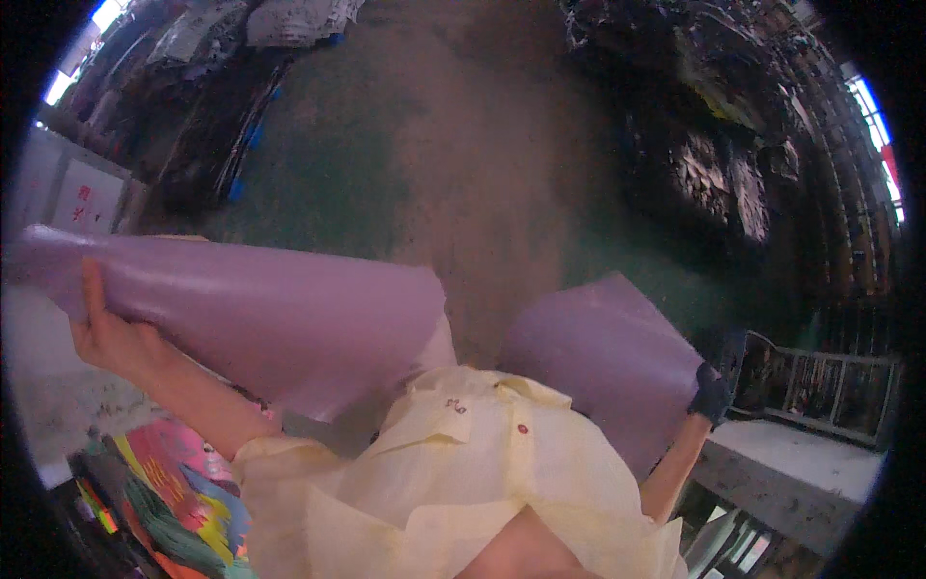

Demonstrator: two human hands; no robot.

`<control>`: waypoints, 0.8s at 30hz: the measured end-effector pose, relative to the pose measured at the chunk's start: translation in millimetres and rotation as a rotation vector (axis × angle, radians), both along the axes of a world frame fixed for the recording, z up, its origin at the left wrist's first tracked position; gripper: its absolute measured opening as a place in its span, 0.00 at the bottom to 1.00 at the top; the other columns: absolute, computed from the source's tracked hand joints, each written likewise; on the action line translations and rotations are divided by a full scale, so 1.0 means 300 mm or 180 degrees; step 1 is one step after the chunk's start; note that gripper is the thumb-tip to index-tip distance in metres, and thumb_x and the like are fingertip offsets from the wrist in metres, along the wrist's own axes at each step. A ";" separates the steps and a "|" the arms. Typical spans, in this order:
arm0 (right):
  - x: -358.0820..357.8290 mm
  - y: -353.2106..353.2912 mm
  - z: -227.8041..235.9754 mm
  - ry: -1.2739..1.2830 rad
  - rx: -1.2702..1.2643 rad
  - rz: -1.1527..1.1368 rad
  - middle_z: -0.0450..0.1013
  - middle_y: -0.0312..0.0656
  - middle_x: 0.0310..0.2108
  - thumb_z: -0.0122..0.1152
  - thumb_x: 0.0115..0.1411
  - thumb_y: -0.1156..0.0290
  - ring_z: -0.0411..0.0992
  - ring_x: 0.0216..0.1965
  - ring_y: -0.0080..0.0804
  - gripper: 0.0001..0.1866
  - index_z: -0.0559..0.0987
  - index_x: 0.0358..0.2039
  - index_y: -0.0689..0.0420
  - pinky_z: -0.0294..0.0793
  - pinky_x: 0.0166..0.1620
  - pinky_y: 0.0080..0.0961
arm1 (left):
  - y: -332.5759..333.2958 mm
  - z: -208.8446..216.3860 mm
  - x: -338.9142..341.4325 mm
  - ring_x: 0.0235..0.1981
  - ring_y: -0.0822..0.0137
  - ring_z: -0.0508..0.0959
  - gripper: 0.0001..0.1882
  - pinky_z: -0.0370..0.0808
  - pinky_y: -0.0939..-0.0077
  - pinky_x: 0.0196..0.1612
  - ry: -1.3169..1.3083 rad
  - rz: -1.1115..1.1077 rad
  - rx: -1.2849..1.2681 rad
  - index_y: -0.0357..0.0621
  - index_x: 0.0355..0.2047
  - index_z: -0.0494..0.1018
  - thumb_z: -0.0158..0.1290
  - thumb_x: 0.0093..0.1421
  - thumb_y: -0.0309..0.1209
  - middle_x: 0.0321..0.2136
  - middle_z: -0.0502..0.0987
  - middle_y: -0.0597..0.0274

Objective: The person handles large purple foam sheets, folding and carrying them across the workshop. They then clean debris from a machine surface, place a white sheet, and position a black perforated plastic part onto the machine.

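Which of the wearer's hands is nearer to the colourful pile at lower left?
Left. The left hand is above the pile in the picture, at a purple sheet; the gloved right hand is far across, beyond the torso.

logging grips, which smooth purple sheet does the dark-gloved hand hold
The smooth purple sheet on the right, with a pointed far corner; the bare left hand holds the other sheet.

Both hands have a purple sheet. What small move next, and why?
I'd probably ease the right hand toward the pale table: that gloved hand grips its purple sheet by the outer edge, the table is close beside it, and the left hand is busy with another purple sheet.
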State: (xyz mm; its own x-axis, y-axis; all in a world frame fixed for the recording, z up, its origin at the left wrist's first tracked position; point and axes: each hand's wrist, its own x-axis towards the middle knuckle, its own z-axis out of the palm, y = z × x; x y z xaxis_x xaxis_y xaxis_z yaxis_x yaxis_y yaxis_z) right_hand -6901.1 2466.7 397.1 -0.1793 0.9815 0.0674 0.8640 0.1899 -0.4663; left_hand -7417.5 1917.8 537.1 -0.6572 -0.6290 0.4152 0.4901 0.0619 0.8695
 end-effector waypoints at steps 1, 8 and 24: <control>-0.124 0.058 0.001 -0.0423 -0.0048 -0.0263 0.76 0.48 0.40 0.59 0.52 0.52 0.72 0.42 0.44 0.22 0.80 0.39 0.57 0.70 0.45 0.36 | 0.050 -0.033 -0.120 0.36 0.62 0.76 0.21 0.75 0.72 0.39 -0.0054 -0.0222 -0.0093 0.28 0.39 0.75 0.65 0.45 0.26 0.37 0.77 0.52; -0.906 0.317 0.003 0.0302 -0.0012 -0.0730 0.76 0.46 0.37 0.64 0.48 0.58 0.72 0.39 0.39 0.22 0.80 0.39 0.60 0.69 0.45 0.32 | 0.545 -0.082 -1.023 0.37 0.66 0.75 0.21 0.73 0.71 0.43 -0.0030 -0.0299 -0.0506 0.30 0.40 0.75 0.65 0.46 0.25 0.38 0.77 0.54; -2.990 1.568 -0.190 0.0260 -0.0237 -0.0399 0.78 0.46 0.32 0.66 0.46 0.55 0.73 0.35 0.36 0.22 0.82 0.34 0.61 0.71 0.42 0.32 | 1.490 -0.045 -2.895 0.36 0.66 0.75 0.16 0.73 0.71 0.39 -0.0081 0.0157 -0.0014 0.31 0.37 0.76 0.63 0.48 0.26 0.38 0.77 0.55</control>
